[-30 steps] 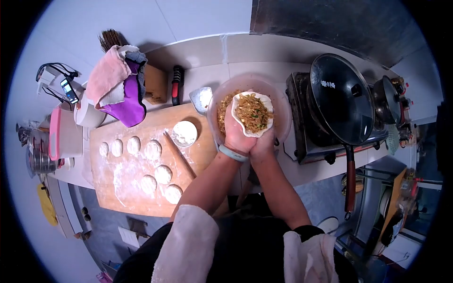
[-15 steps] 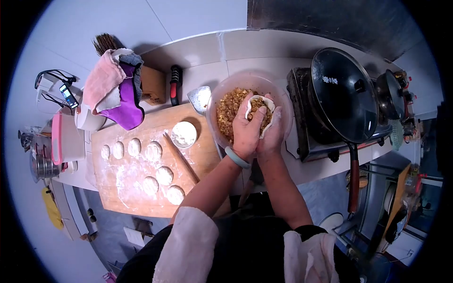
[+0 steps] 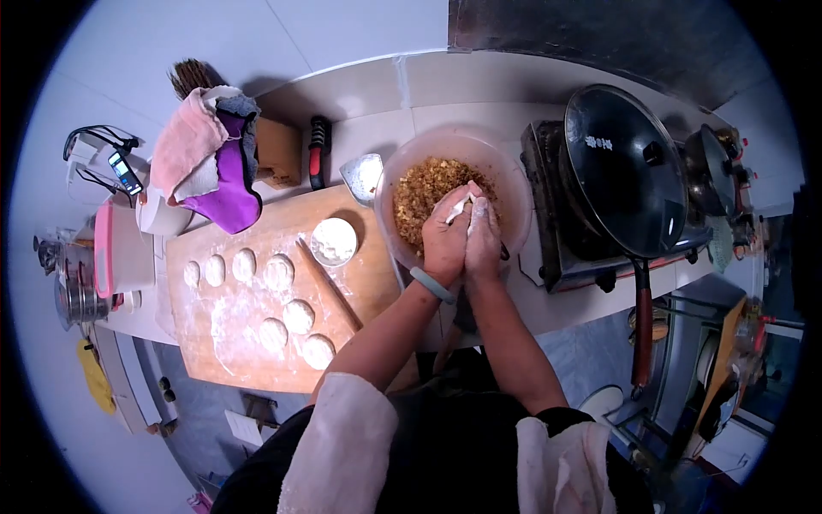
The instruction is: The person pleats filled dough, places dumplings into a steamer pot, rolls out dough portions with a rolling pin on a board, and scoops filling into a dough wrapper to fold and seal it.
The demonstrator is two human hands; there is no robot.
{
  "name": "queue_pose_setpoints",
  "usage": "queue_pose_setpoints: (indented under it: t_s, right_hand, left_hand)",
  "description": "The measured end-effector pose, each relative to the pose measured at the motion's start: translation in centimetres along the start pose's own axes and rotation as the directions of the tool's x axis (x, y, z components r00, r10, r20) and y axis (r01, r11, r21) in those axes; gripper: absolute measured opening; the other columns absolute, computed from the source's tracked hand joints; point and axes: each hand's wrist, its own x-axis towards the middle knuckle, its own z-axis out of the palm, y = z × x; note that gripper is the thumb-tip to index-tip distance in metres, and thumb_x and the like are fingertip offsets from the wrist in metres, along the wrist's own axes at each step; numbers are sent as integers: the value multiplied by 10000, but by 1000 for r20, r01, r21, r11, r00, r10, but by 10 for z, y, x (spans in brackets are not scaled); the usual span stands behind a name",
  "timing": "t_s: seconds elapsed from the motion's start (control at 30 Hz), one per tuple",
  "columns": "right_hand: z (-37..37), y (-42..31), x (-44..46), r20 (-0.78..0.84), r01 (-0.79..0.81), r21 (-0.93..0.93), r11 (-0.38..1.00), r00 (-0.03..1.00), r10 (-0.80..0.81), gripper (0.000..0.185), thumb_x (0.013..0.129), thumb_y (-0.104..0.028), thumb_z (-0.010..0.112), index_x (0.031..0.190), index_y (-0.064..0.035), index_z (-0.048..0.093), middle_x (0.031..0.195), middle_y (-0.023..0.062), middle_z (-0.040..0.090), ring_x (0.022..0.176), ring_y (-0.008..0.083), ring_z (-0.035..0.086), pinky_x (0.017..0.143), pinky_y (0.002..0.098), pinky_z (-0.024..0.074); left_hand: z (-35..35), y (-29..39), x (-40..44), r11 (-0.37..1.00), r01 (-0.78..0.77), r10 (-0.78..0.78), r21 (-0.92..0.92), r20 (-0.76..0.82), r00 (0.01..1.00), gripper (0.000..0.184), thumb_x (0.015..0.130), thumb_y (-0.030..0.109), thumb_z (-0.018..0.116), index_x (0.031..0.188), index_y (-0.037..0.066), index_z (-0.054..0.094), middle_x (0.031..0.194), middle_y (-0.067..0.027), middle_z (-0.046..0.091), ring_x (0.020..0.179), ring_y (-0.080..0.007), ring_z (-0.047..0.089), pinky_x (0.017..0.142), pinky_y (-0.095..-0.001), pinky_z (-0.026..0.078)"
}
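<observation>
My left hand (image 3: 444, 240) and my right hand (image 3: 484, 238) are cupped together over the near side of a translucent plastic bowl (image 3: 513, 184). Between them they close round a filled dough wrapper (image 3: 460, 209); only a little white dough shows between the fingers, and its filling is hidden. Brown crumbly filling (image 3: 432, 184) lies in the bowl. A pale bangle (image 3: 432, 285) circles my left wrist. Left of the bowl, a floured wooden board (image 3: 231, 364) carries several dough pieces (image 3: 299, 317), a rolling pin (image 3: 329, 287) and a small bowl of flour (image 3: 334, 242).
To the right, a lidded pan (image 3: 625, 180) stands on a gas stove (image 3: 548, 214), its handle (image 3: 641, 334) jutting past the counter edge. Behind the board are a metal scraper (image 3: 363, 177), a red-and-black handled tool (image 3: 318, 154) and draped cloths (image 3: 193, 146).
My hands have folded inward round the wrapper. The open dough with its visible filling is now mostly covered by my fingers. The board and stove look unchanged.
</observation>
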Motion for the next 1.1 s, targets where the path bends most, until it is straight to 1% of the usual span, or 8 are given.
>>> queue_pose_setpoints:
  t_s: [0.2, 0.4, 0.6, 0.63, 0.73, 0.93, 1.03, 1.1]
  right_hand:
    - [1, -12, -1, -28, -30, -25, 999, 999, 30, 488, 1058, -337, 304, 1377, 1, 451, 1370, 135, 496, 1275, 223, 443, 1089, 329, 312]
    - [-15, 52, 12, -136, -50, 420, 906, 984, 118, 471, 944, -313, 502, 1286, 10, 520, 1150, 94, 556, 1071, 254, 513, 933, 384, 372]
    - [-19, 23, -1, 85, -224, 633, 741, 972, 220, 458, 947, -286, 487, 1303, 3, 507, 1191, 109, 555, 1111, 260, 517, 974, 382, 378]
    - [-20, 20, -2, 108, -239, 651, 721, 969, 223, 456, 948, -281, 484, 1306, 2, 505, 1198, 112, 555, 1118, 261, 518, 981, 382, 379]
    - [-23, 15, -1, 178, -283, 687, 670, 959, 223, 451, 950, -267, 477, 1314, -2, 499, 1219, 119, 555, 1138, 263, 520, 1001, 381, 382]
    - [-24, 11, 5, 259, -324, 704, 632, 946, 196, 443, 953, -239, 462, 1331, -9, 486, 1260, 135, 554, 1178, 269, 524, 1042, 380, 388]
    - [-23, 8, 14, 271, -313, 656, 687, 947, 173, 485, 881, -177, 502, 1336, -12, 478, 1226, 147, 574, 1155, 283, 550, 1046, 402, 411]
    - [-17, -12, 12, 341, -338, 604, 721, 928, 149, 484, 882, -166, 509, 1339, -10, 475, 1226, 154, 577, 1152, 277, 553, 1041, 394, 414]
  left_hand:
    - [1, 13, 1, 995, -43, 37, 87, 69, 997, 360, 998, 166, 418, 1259, -28, 573, 1290, -145, 577, 1248, -249, 497, 1082, -340, 343]
    - [2, 18, -8, 852, -224, 168, 472, 159, 973, 439, 1016, 252, 348, 1263, -43, 558, 1321, -230, 537, 1306, -374, 431, 1120, -417, 284]
    - [12, 21, -14, 647, -263, 132, 716, 234, 963, 512, 993, 363, 420, 1302, -31, 527, 1332, -281, 484, 1257, -424, 442, 1088, -488, 284]
    - [12, 21, -13, 723, -177, -11, 668, 267, 964, 653, 969, 459, 400, 1411, -22, 404, 1467, -278, 341, 1386, -433, 268, 1125, -580, 136]
    - [16, 30, -15, 658, -192, -13, 728, 266, 964, 675, 971, 449, 408, 1449, -20, 327, 1469, -282, 334, 1392, -432, 257, 1127, -581, 126]
    - [24, 43, -12, 852, -11, 8, 523, 8, 1000, 606, 1004, 311, 381, 1496, 15, 188, 1419, -255, 403, 1287, -397, 414, 1103, -449, 280]
    - [9, 21, 9, 989, 51, -82, -141, -220, 972, 531, 1028, 334, 351, 1448, 18, 280, 1321, -169, 501, 1123, -256, 543, 989, -353, 430]
    - [-6, 14, 22, 948, 40, -114, -314, -221, 969, 459, 1030, 359, 350, 1324, 16, 427, 1200, -130, 567, 1035, -201, 576, 914, -329, 472]
